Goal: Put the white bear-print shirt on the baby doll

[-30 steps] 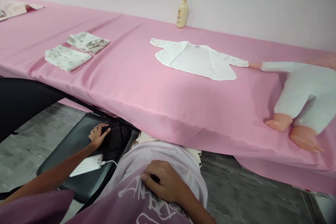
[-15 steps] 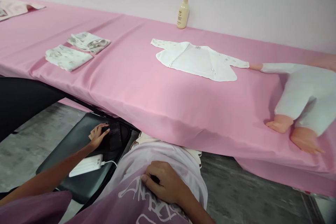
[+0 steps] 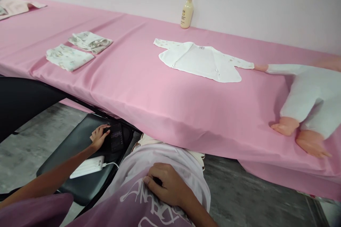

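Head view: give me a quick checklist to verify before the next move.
1. White top spread flat: ok.
2. Sleeve clear of the doll: not ok; the cuff appears to touch its hand.
3. Left hand free: cannot tell; fingertips are at the dark phone.
4. Right hand free: cannot tell; its palm is hidden against the purple shirt.
5. Pump bottle upright: ok.

Counter (image 3: 133, 78) covered in smooth, softly sheened cloth. Baby shirt (image 3: 197, 62) made of matt cloth. Bottle (image 3: 187, 15) moulded in glossy plastic. Chair seat (image 3: 74, 140) clad in smooth, glossy, leather-like material.
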{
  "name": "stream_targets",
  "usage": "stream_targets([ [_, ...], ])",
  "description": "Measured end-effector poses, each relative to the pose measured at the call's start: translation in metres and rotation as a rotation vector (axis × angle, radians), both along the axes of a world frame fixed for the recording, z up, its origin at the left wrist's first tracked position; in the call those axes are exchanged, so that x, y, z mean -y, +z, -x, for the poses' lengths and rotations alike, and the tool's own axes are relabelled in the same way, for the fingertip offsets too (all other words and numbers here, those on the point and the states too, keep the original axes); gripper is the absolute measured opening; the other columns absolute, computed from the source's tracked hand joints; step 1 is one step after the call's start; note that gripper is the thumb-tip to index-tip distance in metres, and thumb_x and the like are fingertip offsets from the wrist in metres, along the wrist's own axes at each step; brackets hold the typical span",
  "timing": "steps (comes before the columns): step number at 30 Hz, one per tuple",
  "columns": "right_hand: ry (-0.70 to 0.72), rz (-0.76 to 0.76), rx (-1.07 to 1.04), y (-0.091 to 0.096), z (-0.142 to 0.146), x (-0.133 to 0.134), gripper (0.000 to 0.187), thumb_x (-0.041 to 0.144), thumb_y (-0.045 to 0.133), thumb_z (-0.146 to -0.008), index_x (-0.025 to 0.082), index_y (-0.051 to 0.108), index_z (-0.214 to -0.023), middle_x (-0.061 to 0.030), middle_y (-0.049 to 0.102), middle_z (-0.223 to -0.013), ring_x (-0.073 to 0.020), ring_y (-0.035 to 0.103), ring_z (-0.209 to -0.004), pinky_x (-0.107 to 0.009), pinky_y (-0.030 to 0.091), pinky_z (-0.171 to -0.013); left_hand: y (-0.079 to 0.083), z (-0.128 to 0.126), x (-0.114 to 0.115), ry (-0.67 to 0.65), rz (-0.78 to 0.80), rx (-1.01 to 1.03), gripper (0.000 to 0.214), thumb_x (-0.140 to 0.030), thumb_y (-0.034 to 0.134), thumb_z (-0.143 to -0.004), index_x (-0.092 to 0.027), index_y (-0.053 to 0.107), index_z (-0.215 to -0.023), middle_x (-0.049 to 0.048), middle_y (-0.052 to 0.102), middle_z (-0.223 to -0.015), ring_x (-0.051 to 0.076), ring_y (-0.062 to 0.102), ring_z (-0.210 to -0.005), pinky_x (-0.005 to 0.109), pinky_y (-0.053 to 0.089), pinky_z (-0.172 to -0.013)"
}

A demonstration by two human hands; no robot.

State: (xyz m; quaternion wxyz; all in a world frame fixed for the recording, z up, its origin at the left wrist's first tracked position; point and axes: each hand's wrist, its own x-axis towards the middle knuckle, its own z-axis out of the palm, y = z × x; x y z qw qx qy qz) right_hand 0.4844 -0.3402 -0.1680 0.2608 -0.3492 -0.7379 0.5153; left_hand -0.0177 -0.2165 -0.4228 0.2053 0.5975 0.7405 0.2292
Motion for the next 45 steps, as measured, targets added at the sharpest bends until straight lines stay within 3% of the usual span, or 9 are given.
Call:
stream_targets([
  [17,-0.006,0.013,0.001,0.002,0.0,-0.001,0.039,0.037,0.058,-0.115,0.018,0.049,-0.082,0.0038,0.052,-0.077,-0.0104,0.045,-0.073,-0.027,0.031,-0.074,-0.001,-0.002,0.003,-0.011,-0.025,0.011,0.047,-0.06,0.046,-0.106,-0.026,0.067,-0.131,0.0119,0.06,-0.153,0.035,0.044,-0.155,0.058,0.018,-0.138],
  [31,0.029,0.012,0.028,0.001,-0.001,-0.002,0.041,0.039,0.055,-0.117,0.018,0.048,-0.082,0.0028,0.052,-0.077,-0.0111,0.046,-0.073,-0.027,0.031,-0.074,0.008,-0.01,0.004,-0.025,-0.027,-0.057,0.06,-0.073,0.056,-0.095,-0.027,0.064,-0.131,0.0132,0.061,-0.155,0.037,0.043,-0.157,0.056,0.019,-0.137],
  [45,0.025,0.013,0.036,0.001,0.0,-0.001,0.04,0.039,0.056,-0.116,0.018,0.048,-0.082,0.0031,0.052,-0.076,-0.011,0.045,-0.073,-0.028,0.031,-0.075,0.009,-0.011,0.005,-0.013,-0.025,-0.067,0.049,-0.062,0.058,-0.098,-0.027,0.064,-0.13,0.0128,0.061,-0.154,0.036,0.045,-0.156,0.055,0.02,-0.136],
])
